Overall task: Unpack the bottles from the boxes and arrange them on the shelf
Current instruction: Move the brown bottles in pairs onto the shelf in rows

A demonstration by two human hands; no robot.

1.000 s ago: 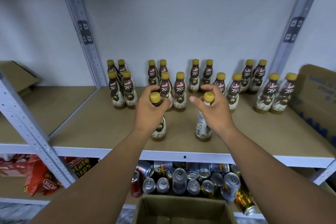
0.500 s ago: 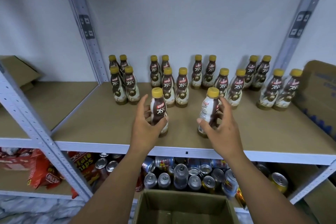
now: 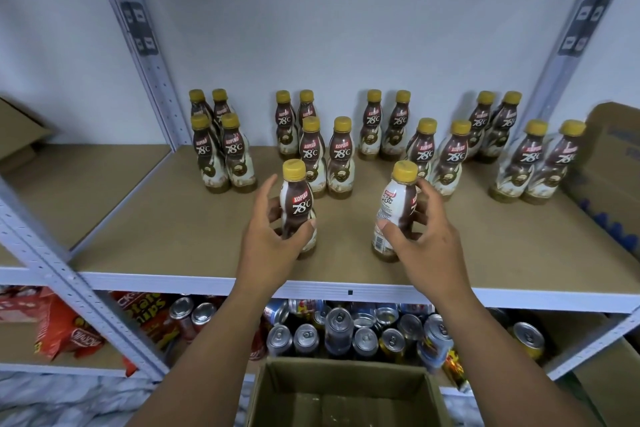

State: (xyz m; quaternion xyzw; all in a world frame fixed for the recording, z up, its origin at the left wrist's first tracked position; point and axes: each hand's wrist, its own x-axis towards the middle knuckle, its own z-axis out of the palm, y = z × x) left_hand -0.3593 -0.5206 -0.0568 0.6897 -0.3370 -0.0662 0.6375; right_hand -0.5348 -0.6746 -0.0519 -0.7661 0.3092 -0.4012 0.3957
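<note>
Seating two bottles on shelf (image 3: 156,218), near its front edge. Left grip (image 3: 270,239) curled round left bottle (image 3: 296,204); right grip (image 3: 426,239) curled round right bottle (image 3: 396,204). Both upright, bases apparently down; hold firmness unclear. Next: release, align with paired rows (image 3: 325,156) beyond grips, then reach box (image 3: 343,388) below grips.

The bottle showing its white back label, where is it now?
Head view, right of centre: the bottle stands near the shelf's front edge, held by the right hand, ahead of the bottle rows.
</note>
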